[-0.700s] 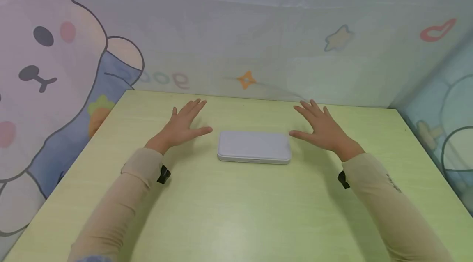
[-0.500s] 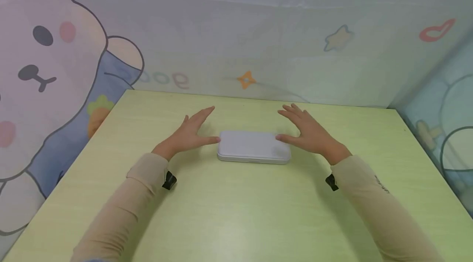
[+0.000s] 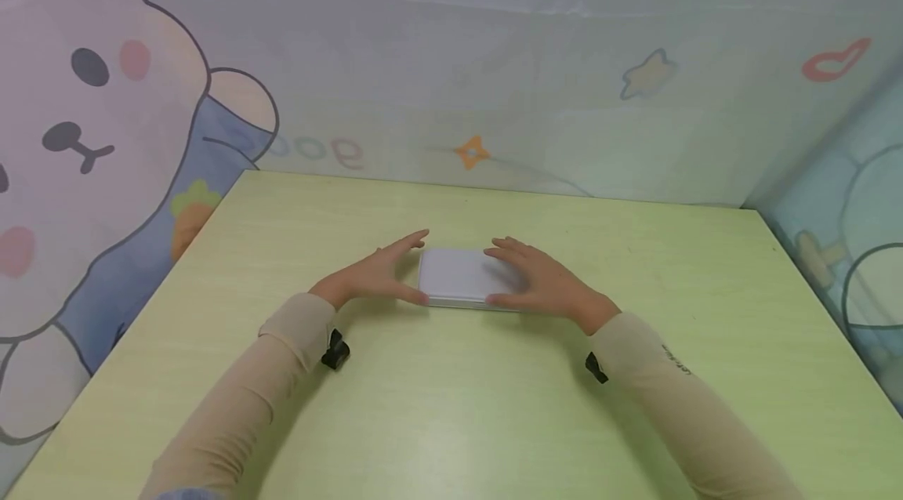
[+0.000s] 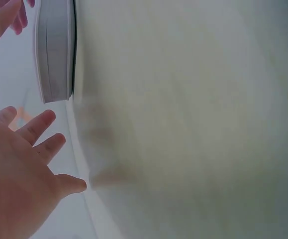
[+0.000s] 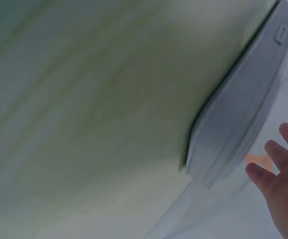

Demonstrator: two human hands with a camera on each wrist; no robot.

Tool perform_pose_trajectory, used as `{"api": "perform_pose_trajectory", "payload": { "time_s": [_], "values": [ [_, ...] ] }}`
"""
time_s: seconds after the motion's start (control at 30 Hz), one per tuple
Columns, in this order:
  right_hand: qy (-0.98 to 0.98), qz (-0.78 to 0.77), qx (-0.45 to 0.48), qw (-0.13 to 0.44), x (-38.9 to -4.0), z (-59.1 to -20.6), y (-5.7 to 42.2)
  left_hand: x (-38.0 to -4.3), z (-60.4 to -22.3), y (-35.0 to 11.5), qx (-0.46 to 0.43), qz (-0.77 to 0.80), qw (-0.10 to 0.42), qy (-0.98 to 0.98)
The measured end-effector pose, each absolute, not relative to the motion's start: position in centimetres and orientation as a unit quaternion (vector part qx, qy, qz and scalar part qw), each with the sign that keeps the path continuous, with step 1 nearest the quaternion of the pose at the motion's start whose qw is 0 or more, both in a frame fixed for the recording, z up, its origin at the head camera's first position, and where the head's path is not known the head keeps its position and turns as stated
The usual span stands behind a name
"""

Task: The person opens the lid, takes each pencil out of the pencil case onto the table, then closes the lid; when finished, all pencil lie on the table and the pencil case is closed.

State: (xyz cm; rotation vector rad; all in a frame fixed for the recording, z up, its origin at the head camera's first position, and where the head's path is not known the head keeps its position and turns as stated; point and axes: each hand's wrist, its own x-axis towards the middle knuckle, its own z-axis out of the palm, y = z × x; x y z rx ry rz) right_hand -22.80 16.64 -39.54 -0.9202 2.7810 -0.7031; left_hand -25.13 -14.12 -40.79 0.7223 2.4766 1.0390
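Note:
A flat white rectangular case (image 3: pixel 455 274) lies on the table, its long side facing me. In the right wrist view a small latch (image 5: pixel 281 34) shows on the case's side. My left hand (image 3: pixel 372 276) is at the case's left end, thumb tip right at the front left corner and fingers stretched toward the back corner. Over the right part of the case is my right hand (image 3: pixel 549 280), its thumb along the front edge and its fingers spread above the lid. It hides the case's right end. Both wrist views show the fingers spread, curled round nothing.
The pale yellow-green table (image 3: pixel 451 406) ends at the back against a printed cloth backdrop (image 3: pixel 423 53) with a cartoon bear (image 3: pixel 106 108). A second cloth panel (image 3: pixel 861 249) stands along the right side. Black wrist straps (image 3: pixel 336 349) show below both sleeves.
Both hands have come inward and toward me, from beside the case to its left end and over its right part. The case stays in place.

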Motion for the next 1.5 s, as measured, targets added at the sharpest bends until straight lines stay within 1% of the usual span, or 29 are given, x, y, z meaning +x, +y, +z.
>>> {"api": "perform_pose_trajectory", "payload": {
  "time_s": [0.23, 0.53, 0.67, 1.17, 1.5],
  "values": [
    [0.924, -0.197, -0.32, 0.071, -22.6, -40.1, 15.8, -25.3, -41.1, -13.6, 0.268, 0.343, 0.188, 0.88],
    [0.926, -0.149, -0.346, 0.036, -23.0, -40.5, 15.7, -25.8, -41.2, -12.9, 0.277, 0.288, 0.172, 0.901],
    [0.926, -0.145, -0.347, 0.031, -23.2, -40.5, 15.8, -26.0, -41.3, -12.7, 0.273, 0.278, 0.173, 0.905],
    [0.933, -0.165, -0.313, 0.07, -23.9, -41.0, 15.9, -26.1, -41.4, -12.2, 0.268, 0.261, 0.175, 0.911],
    [0.94, -0.142, -0.302, 0.073, -24.2, -41.5, 15.4, -25.9, -41.8, -12.3, 0.264, 0.256, 0.161, 0.916]
  ]
}}
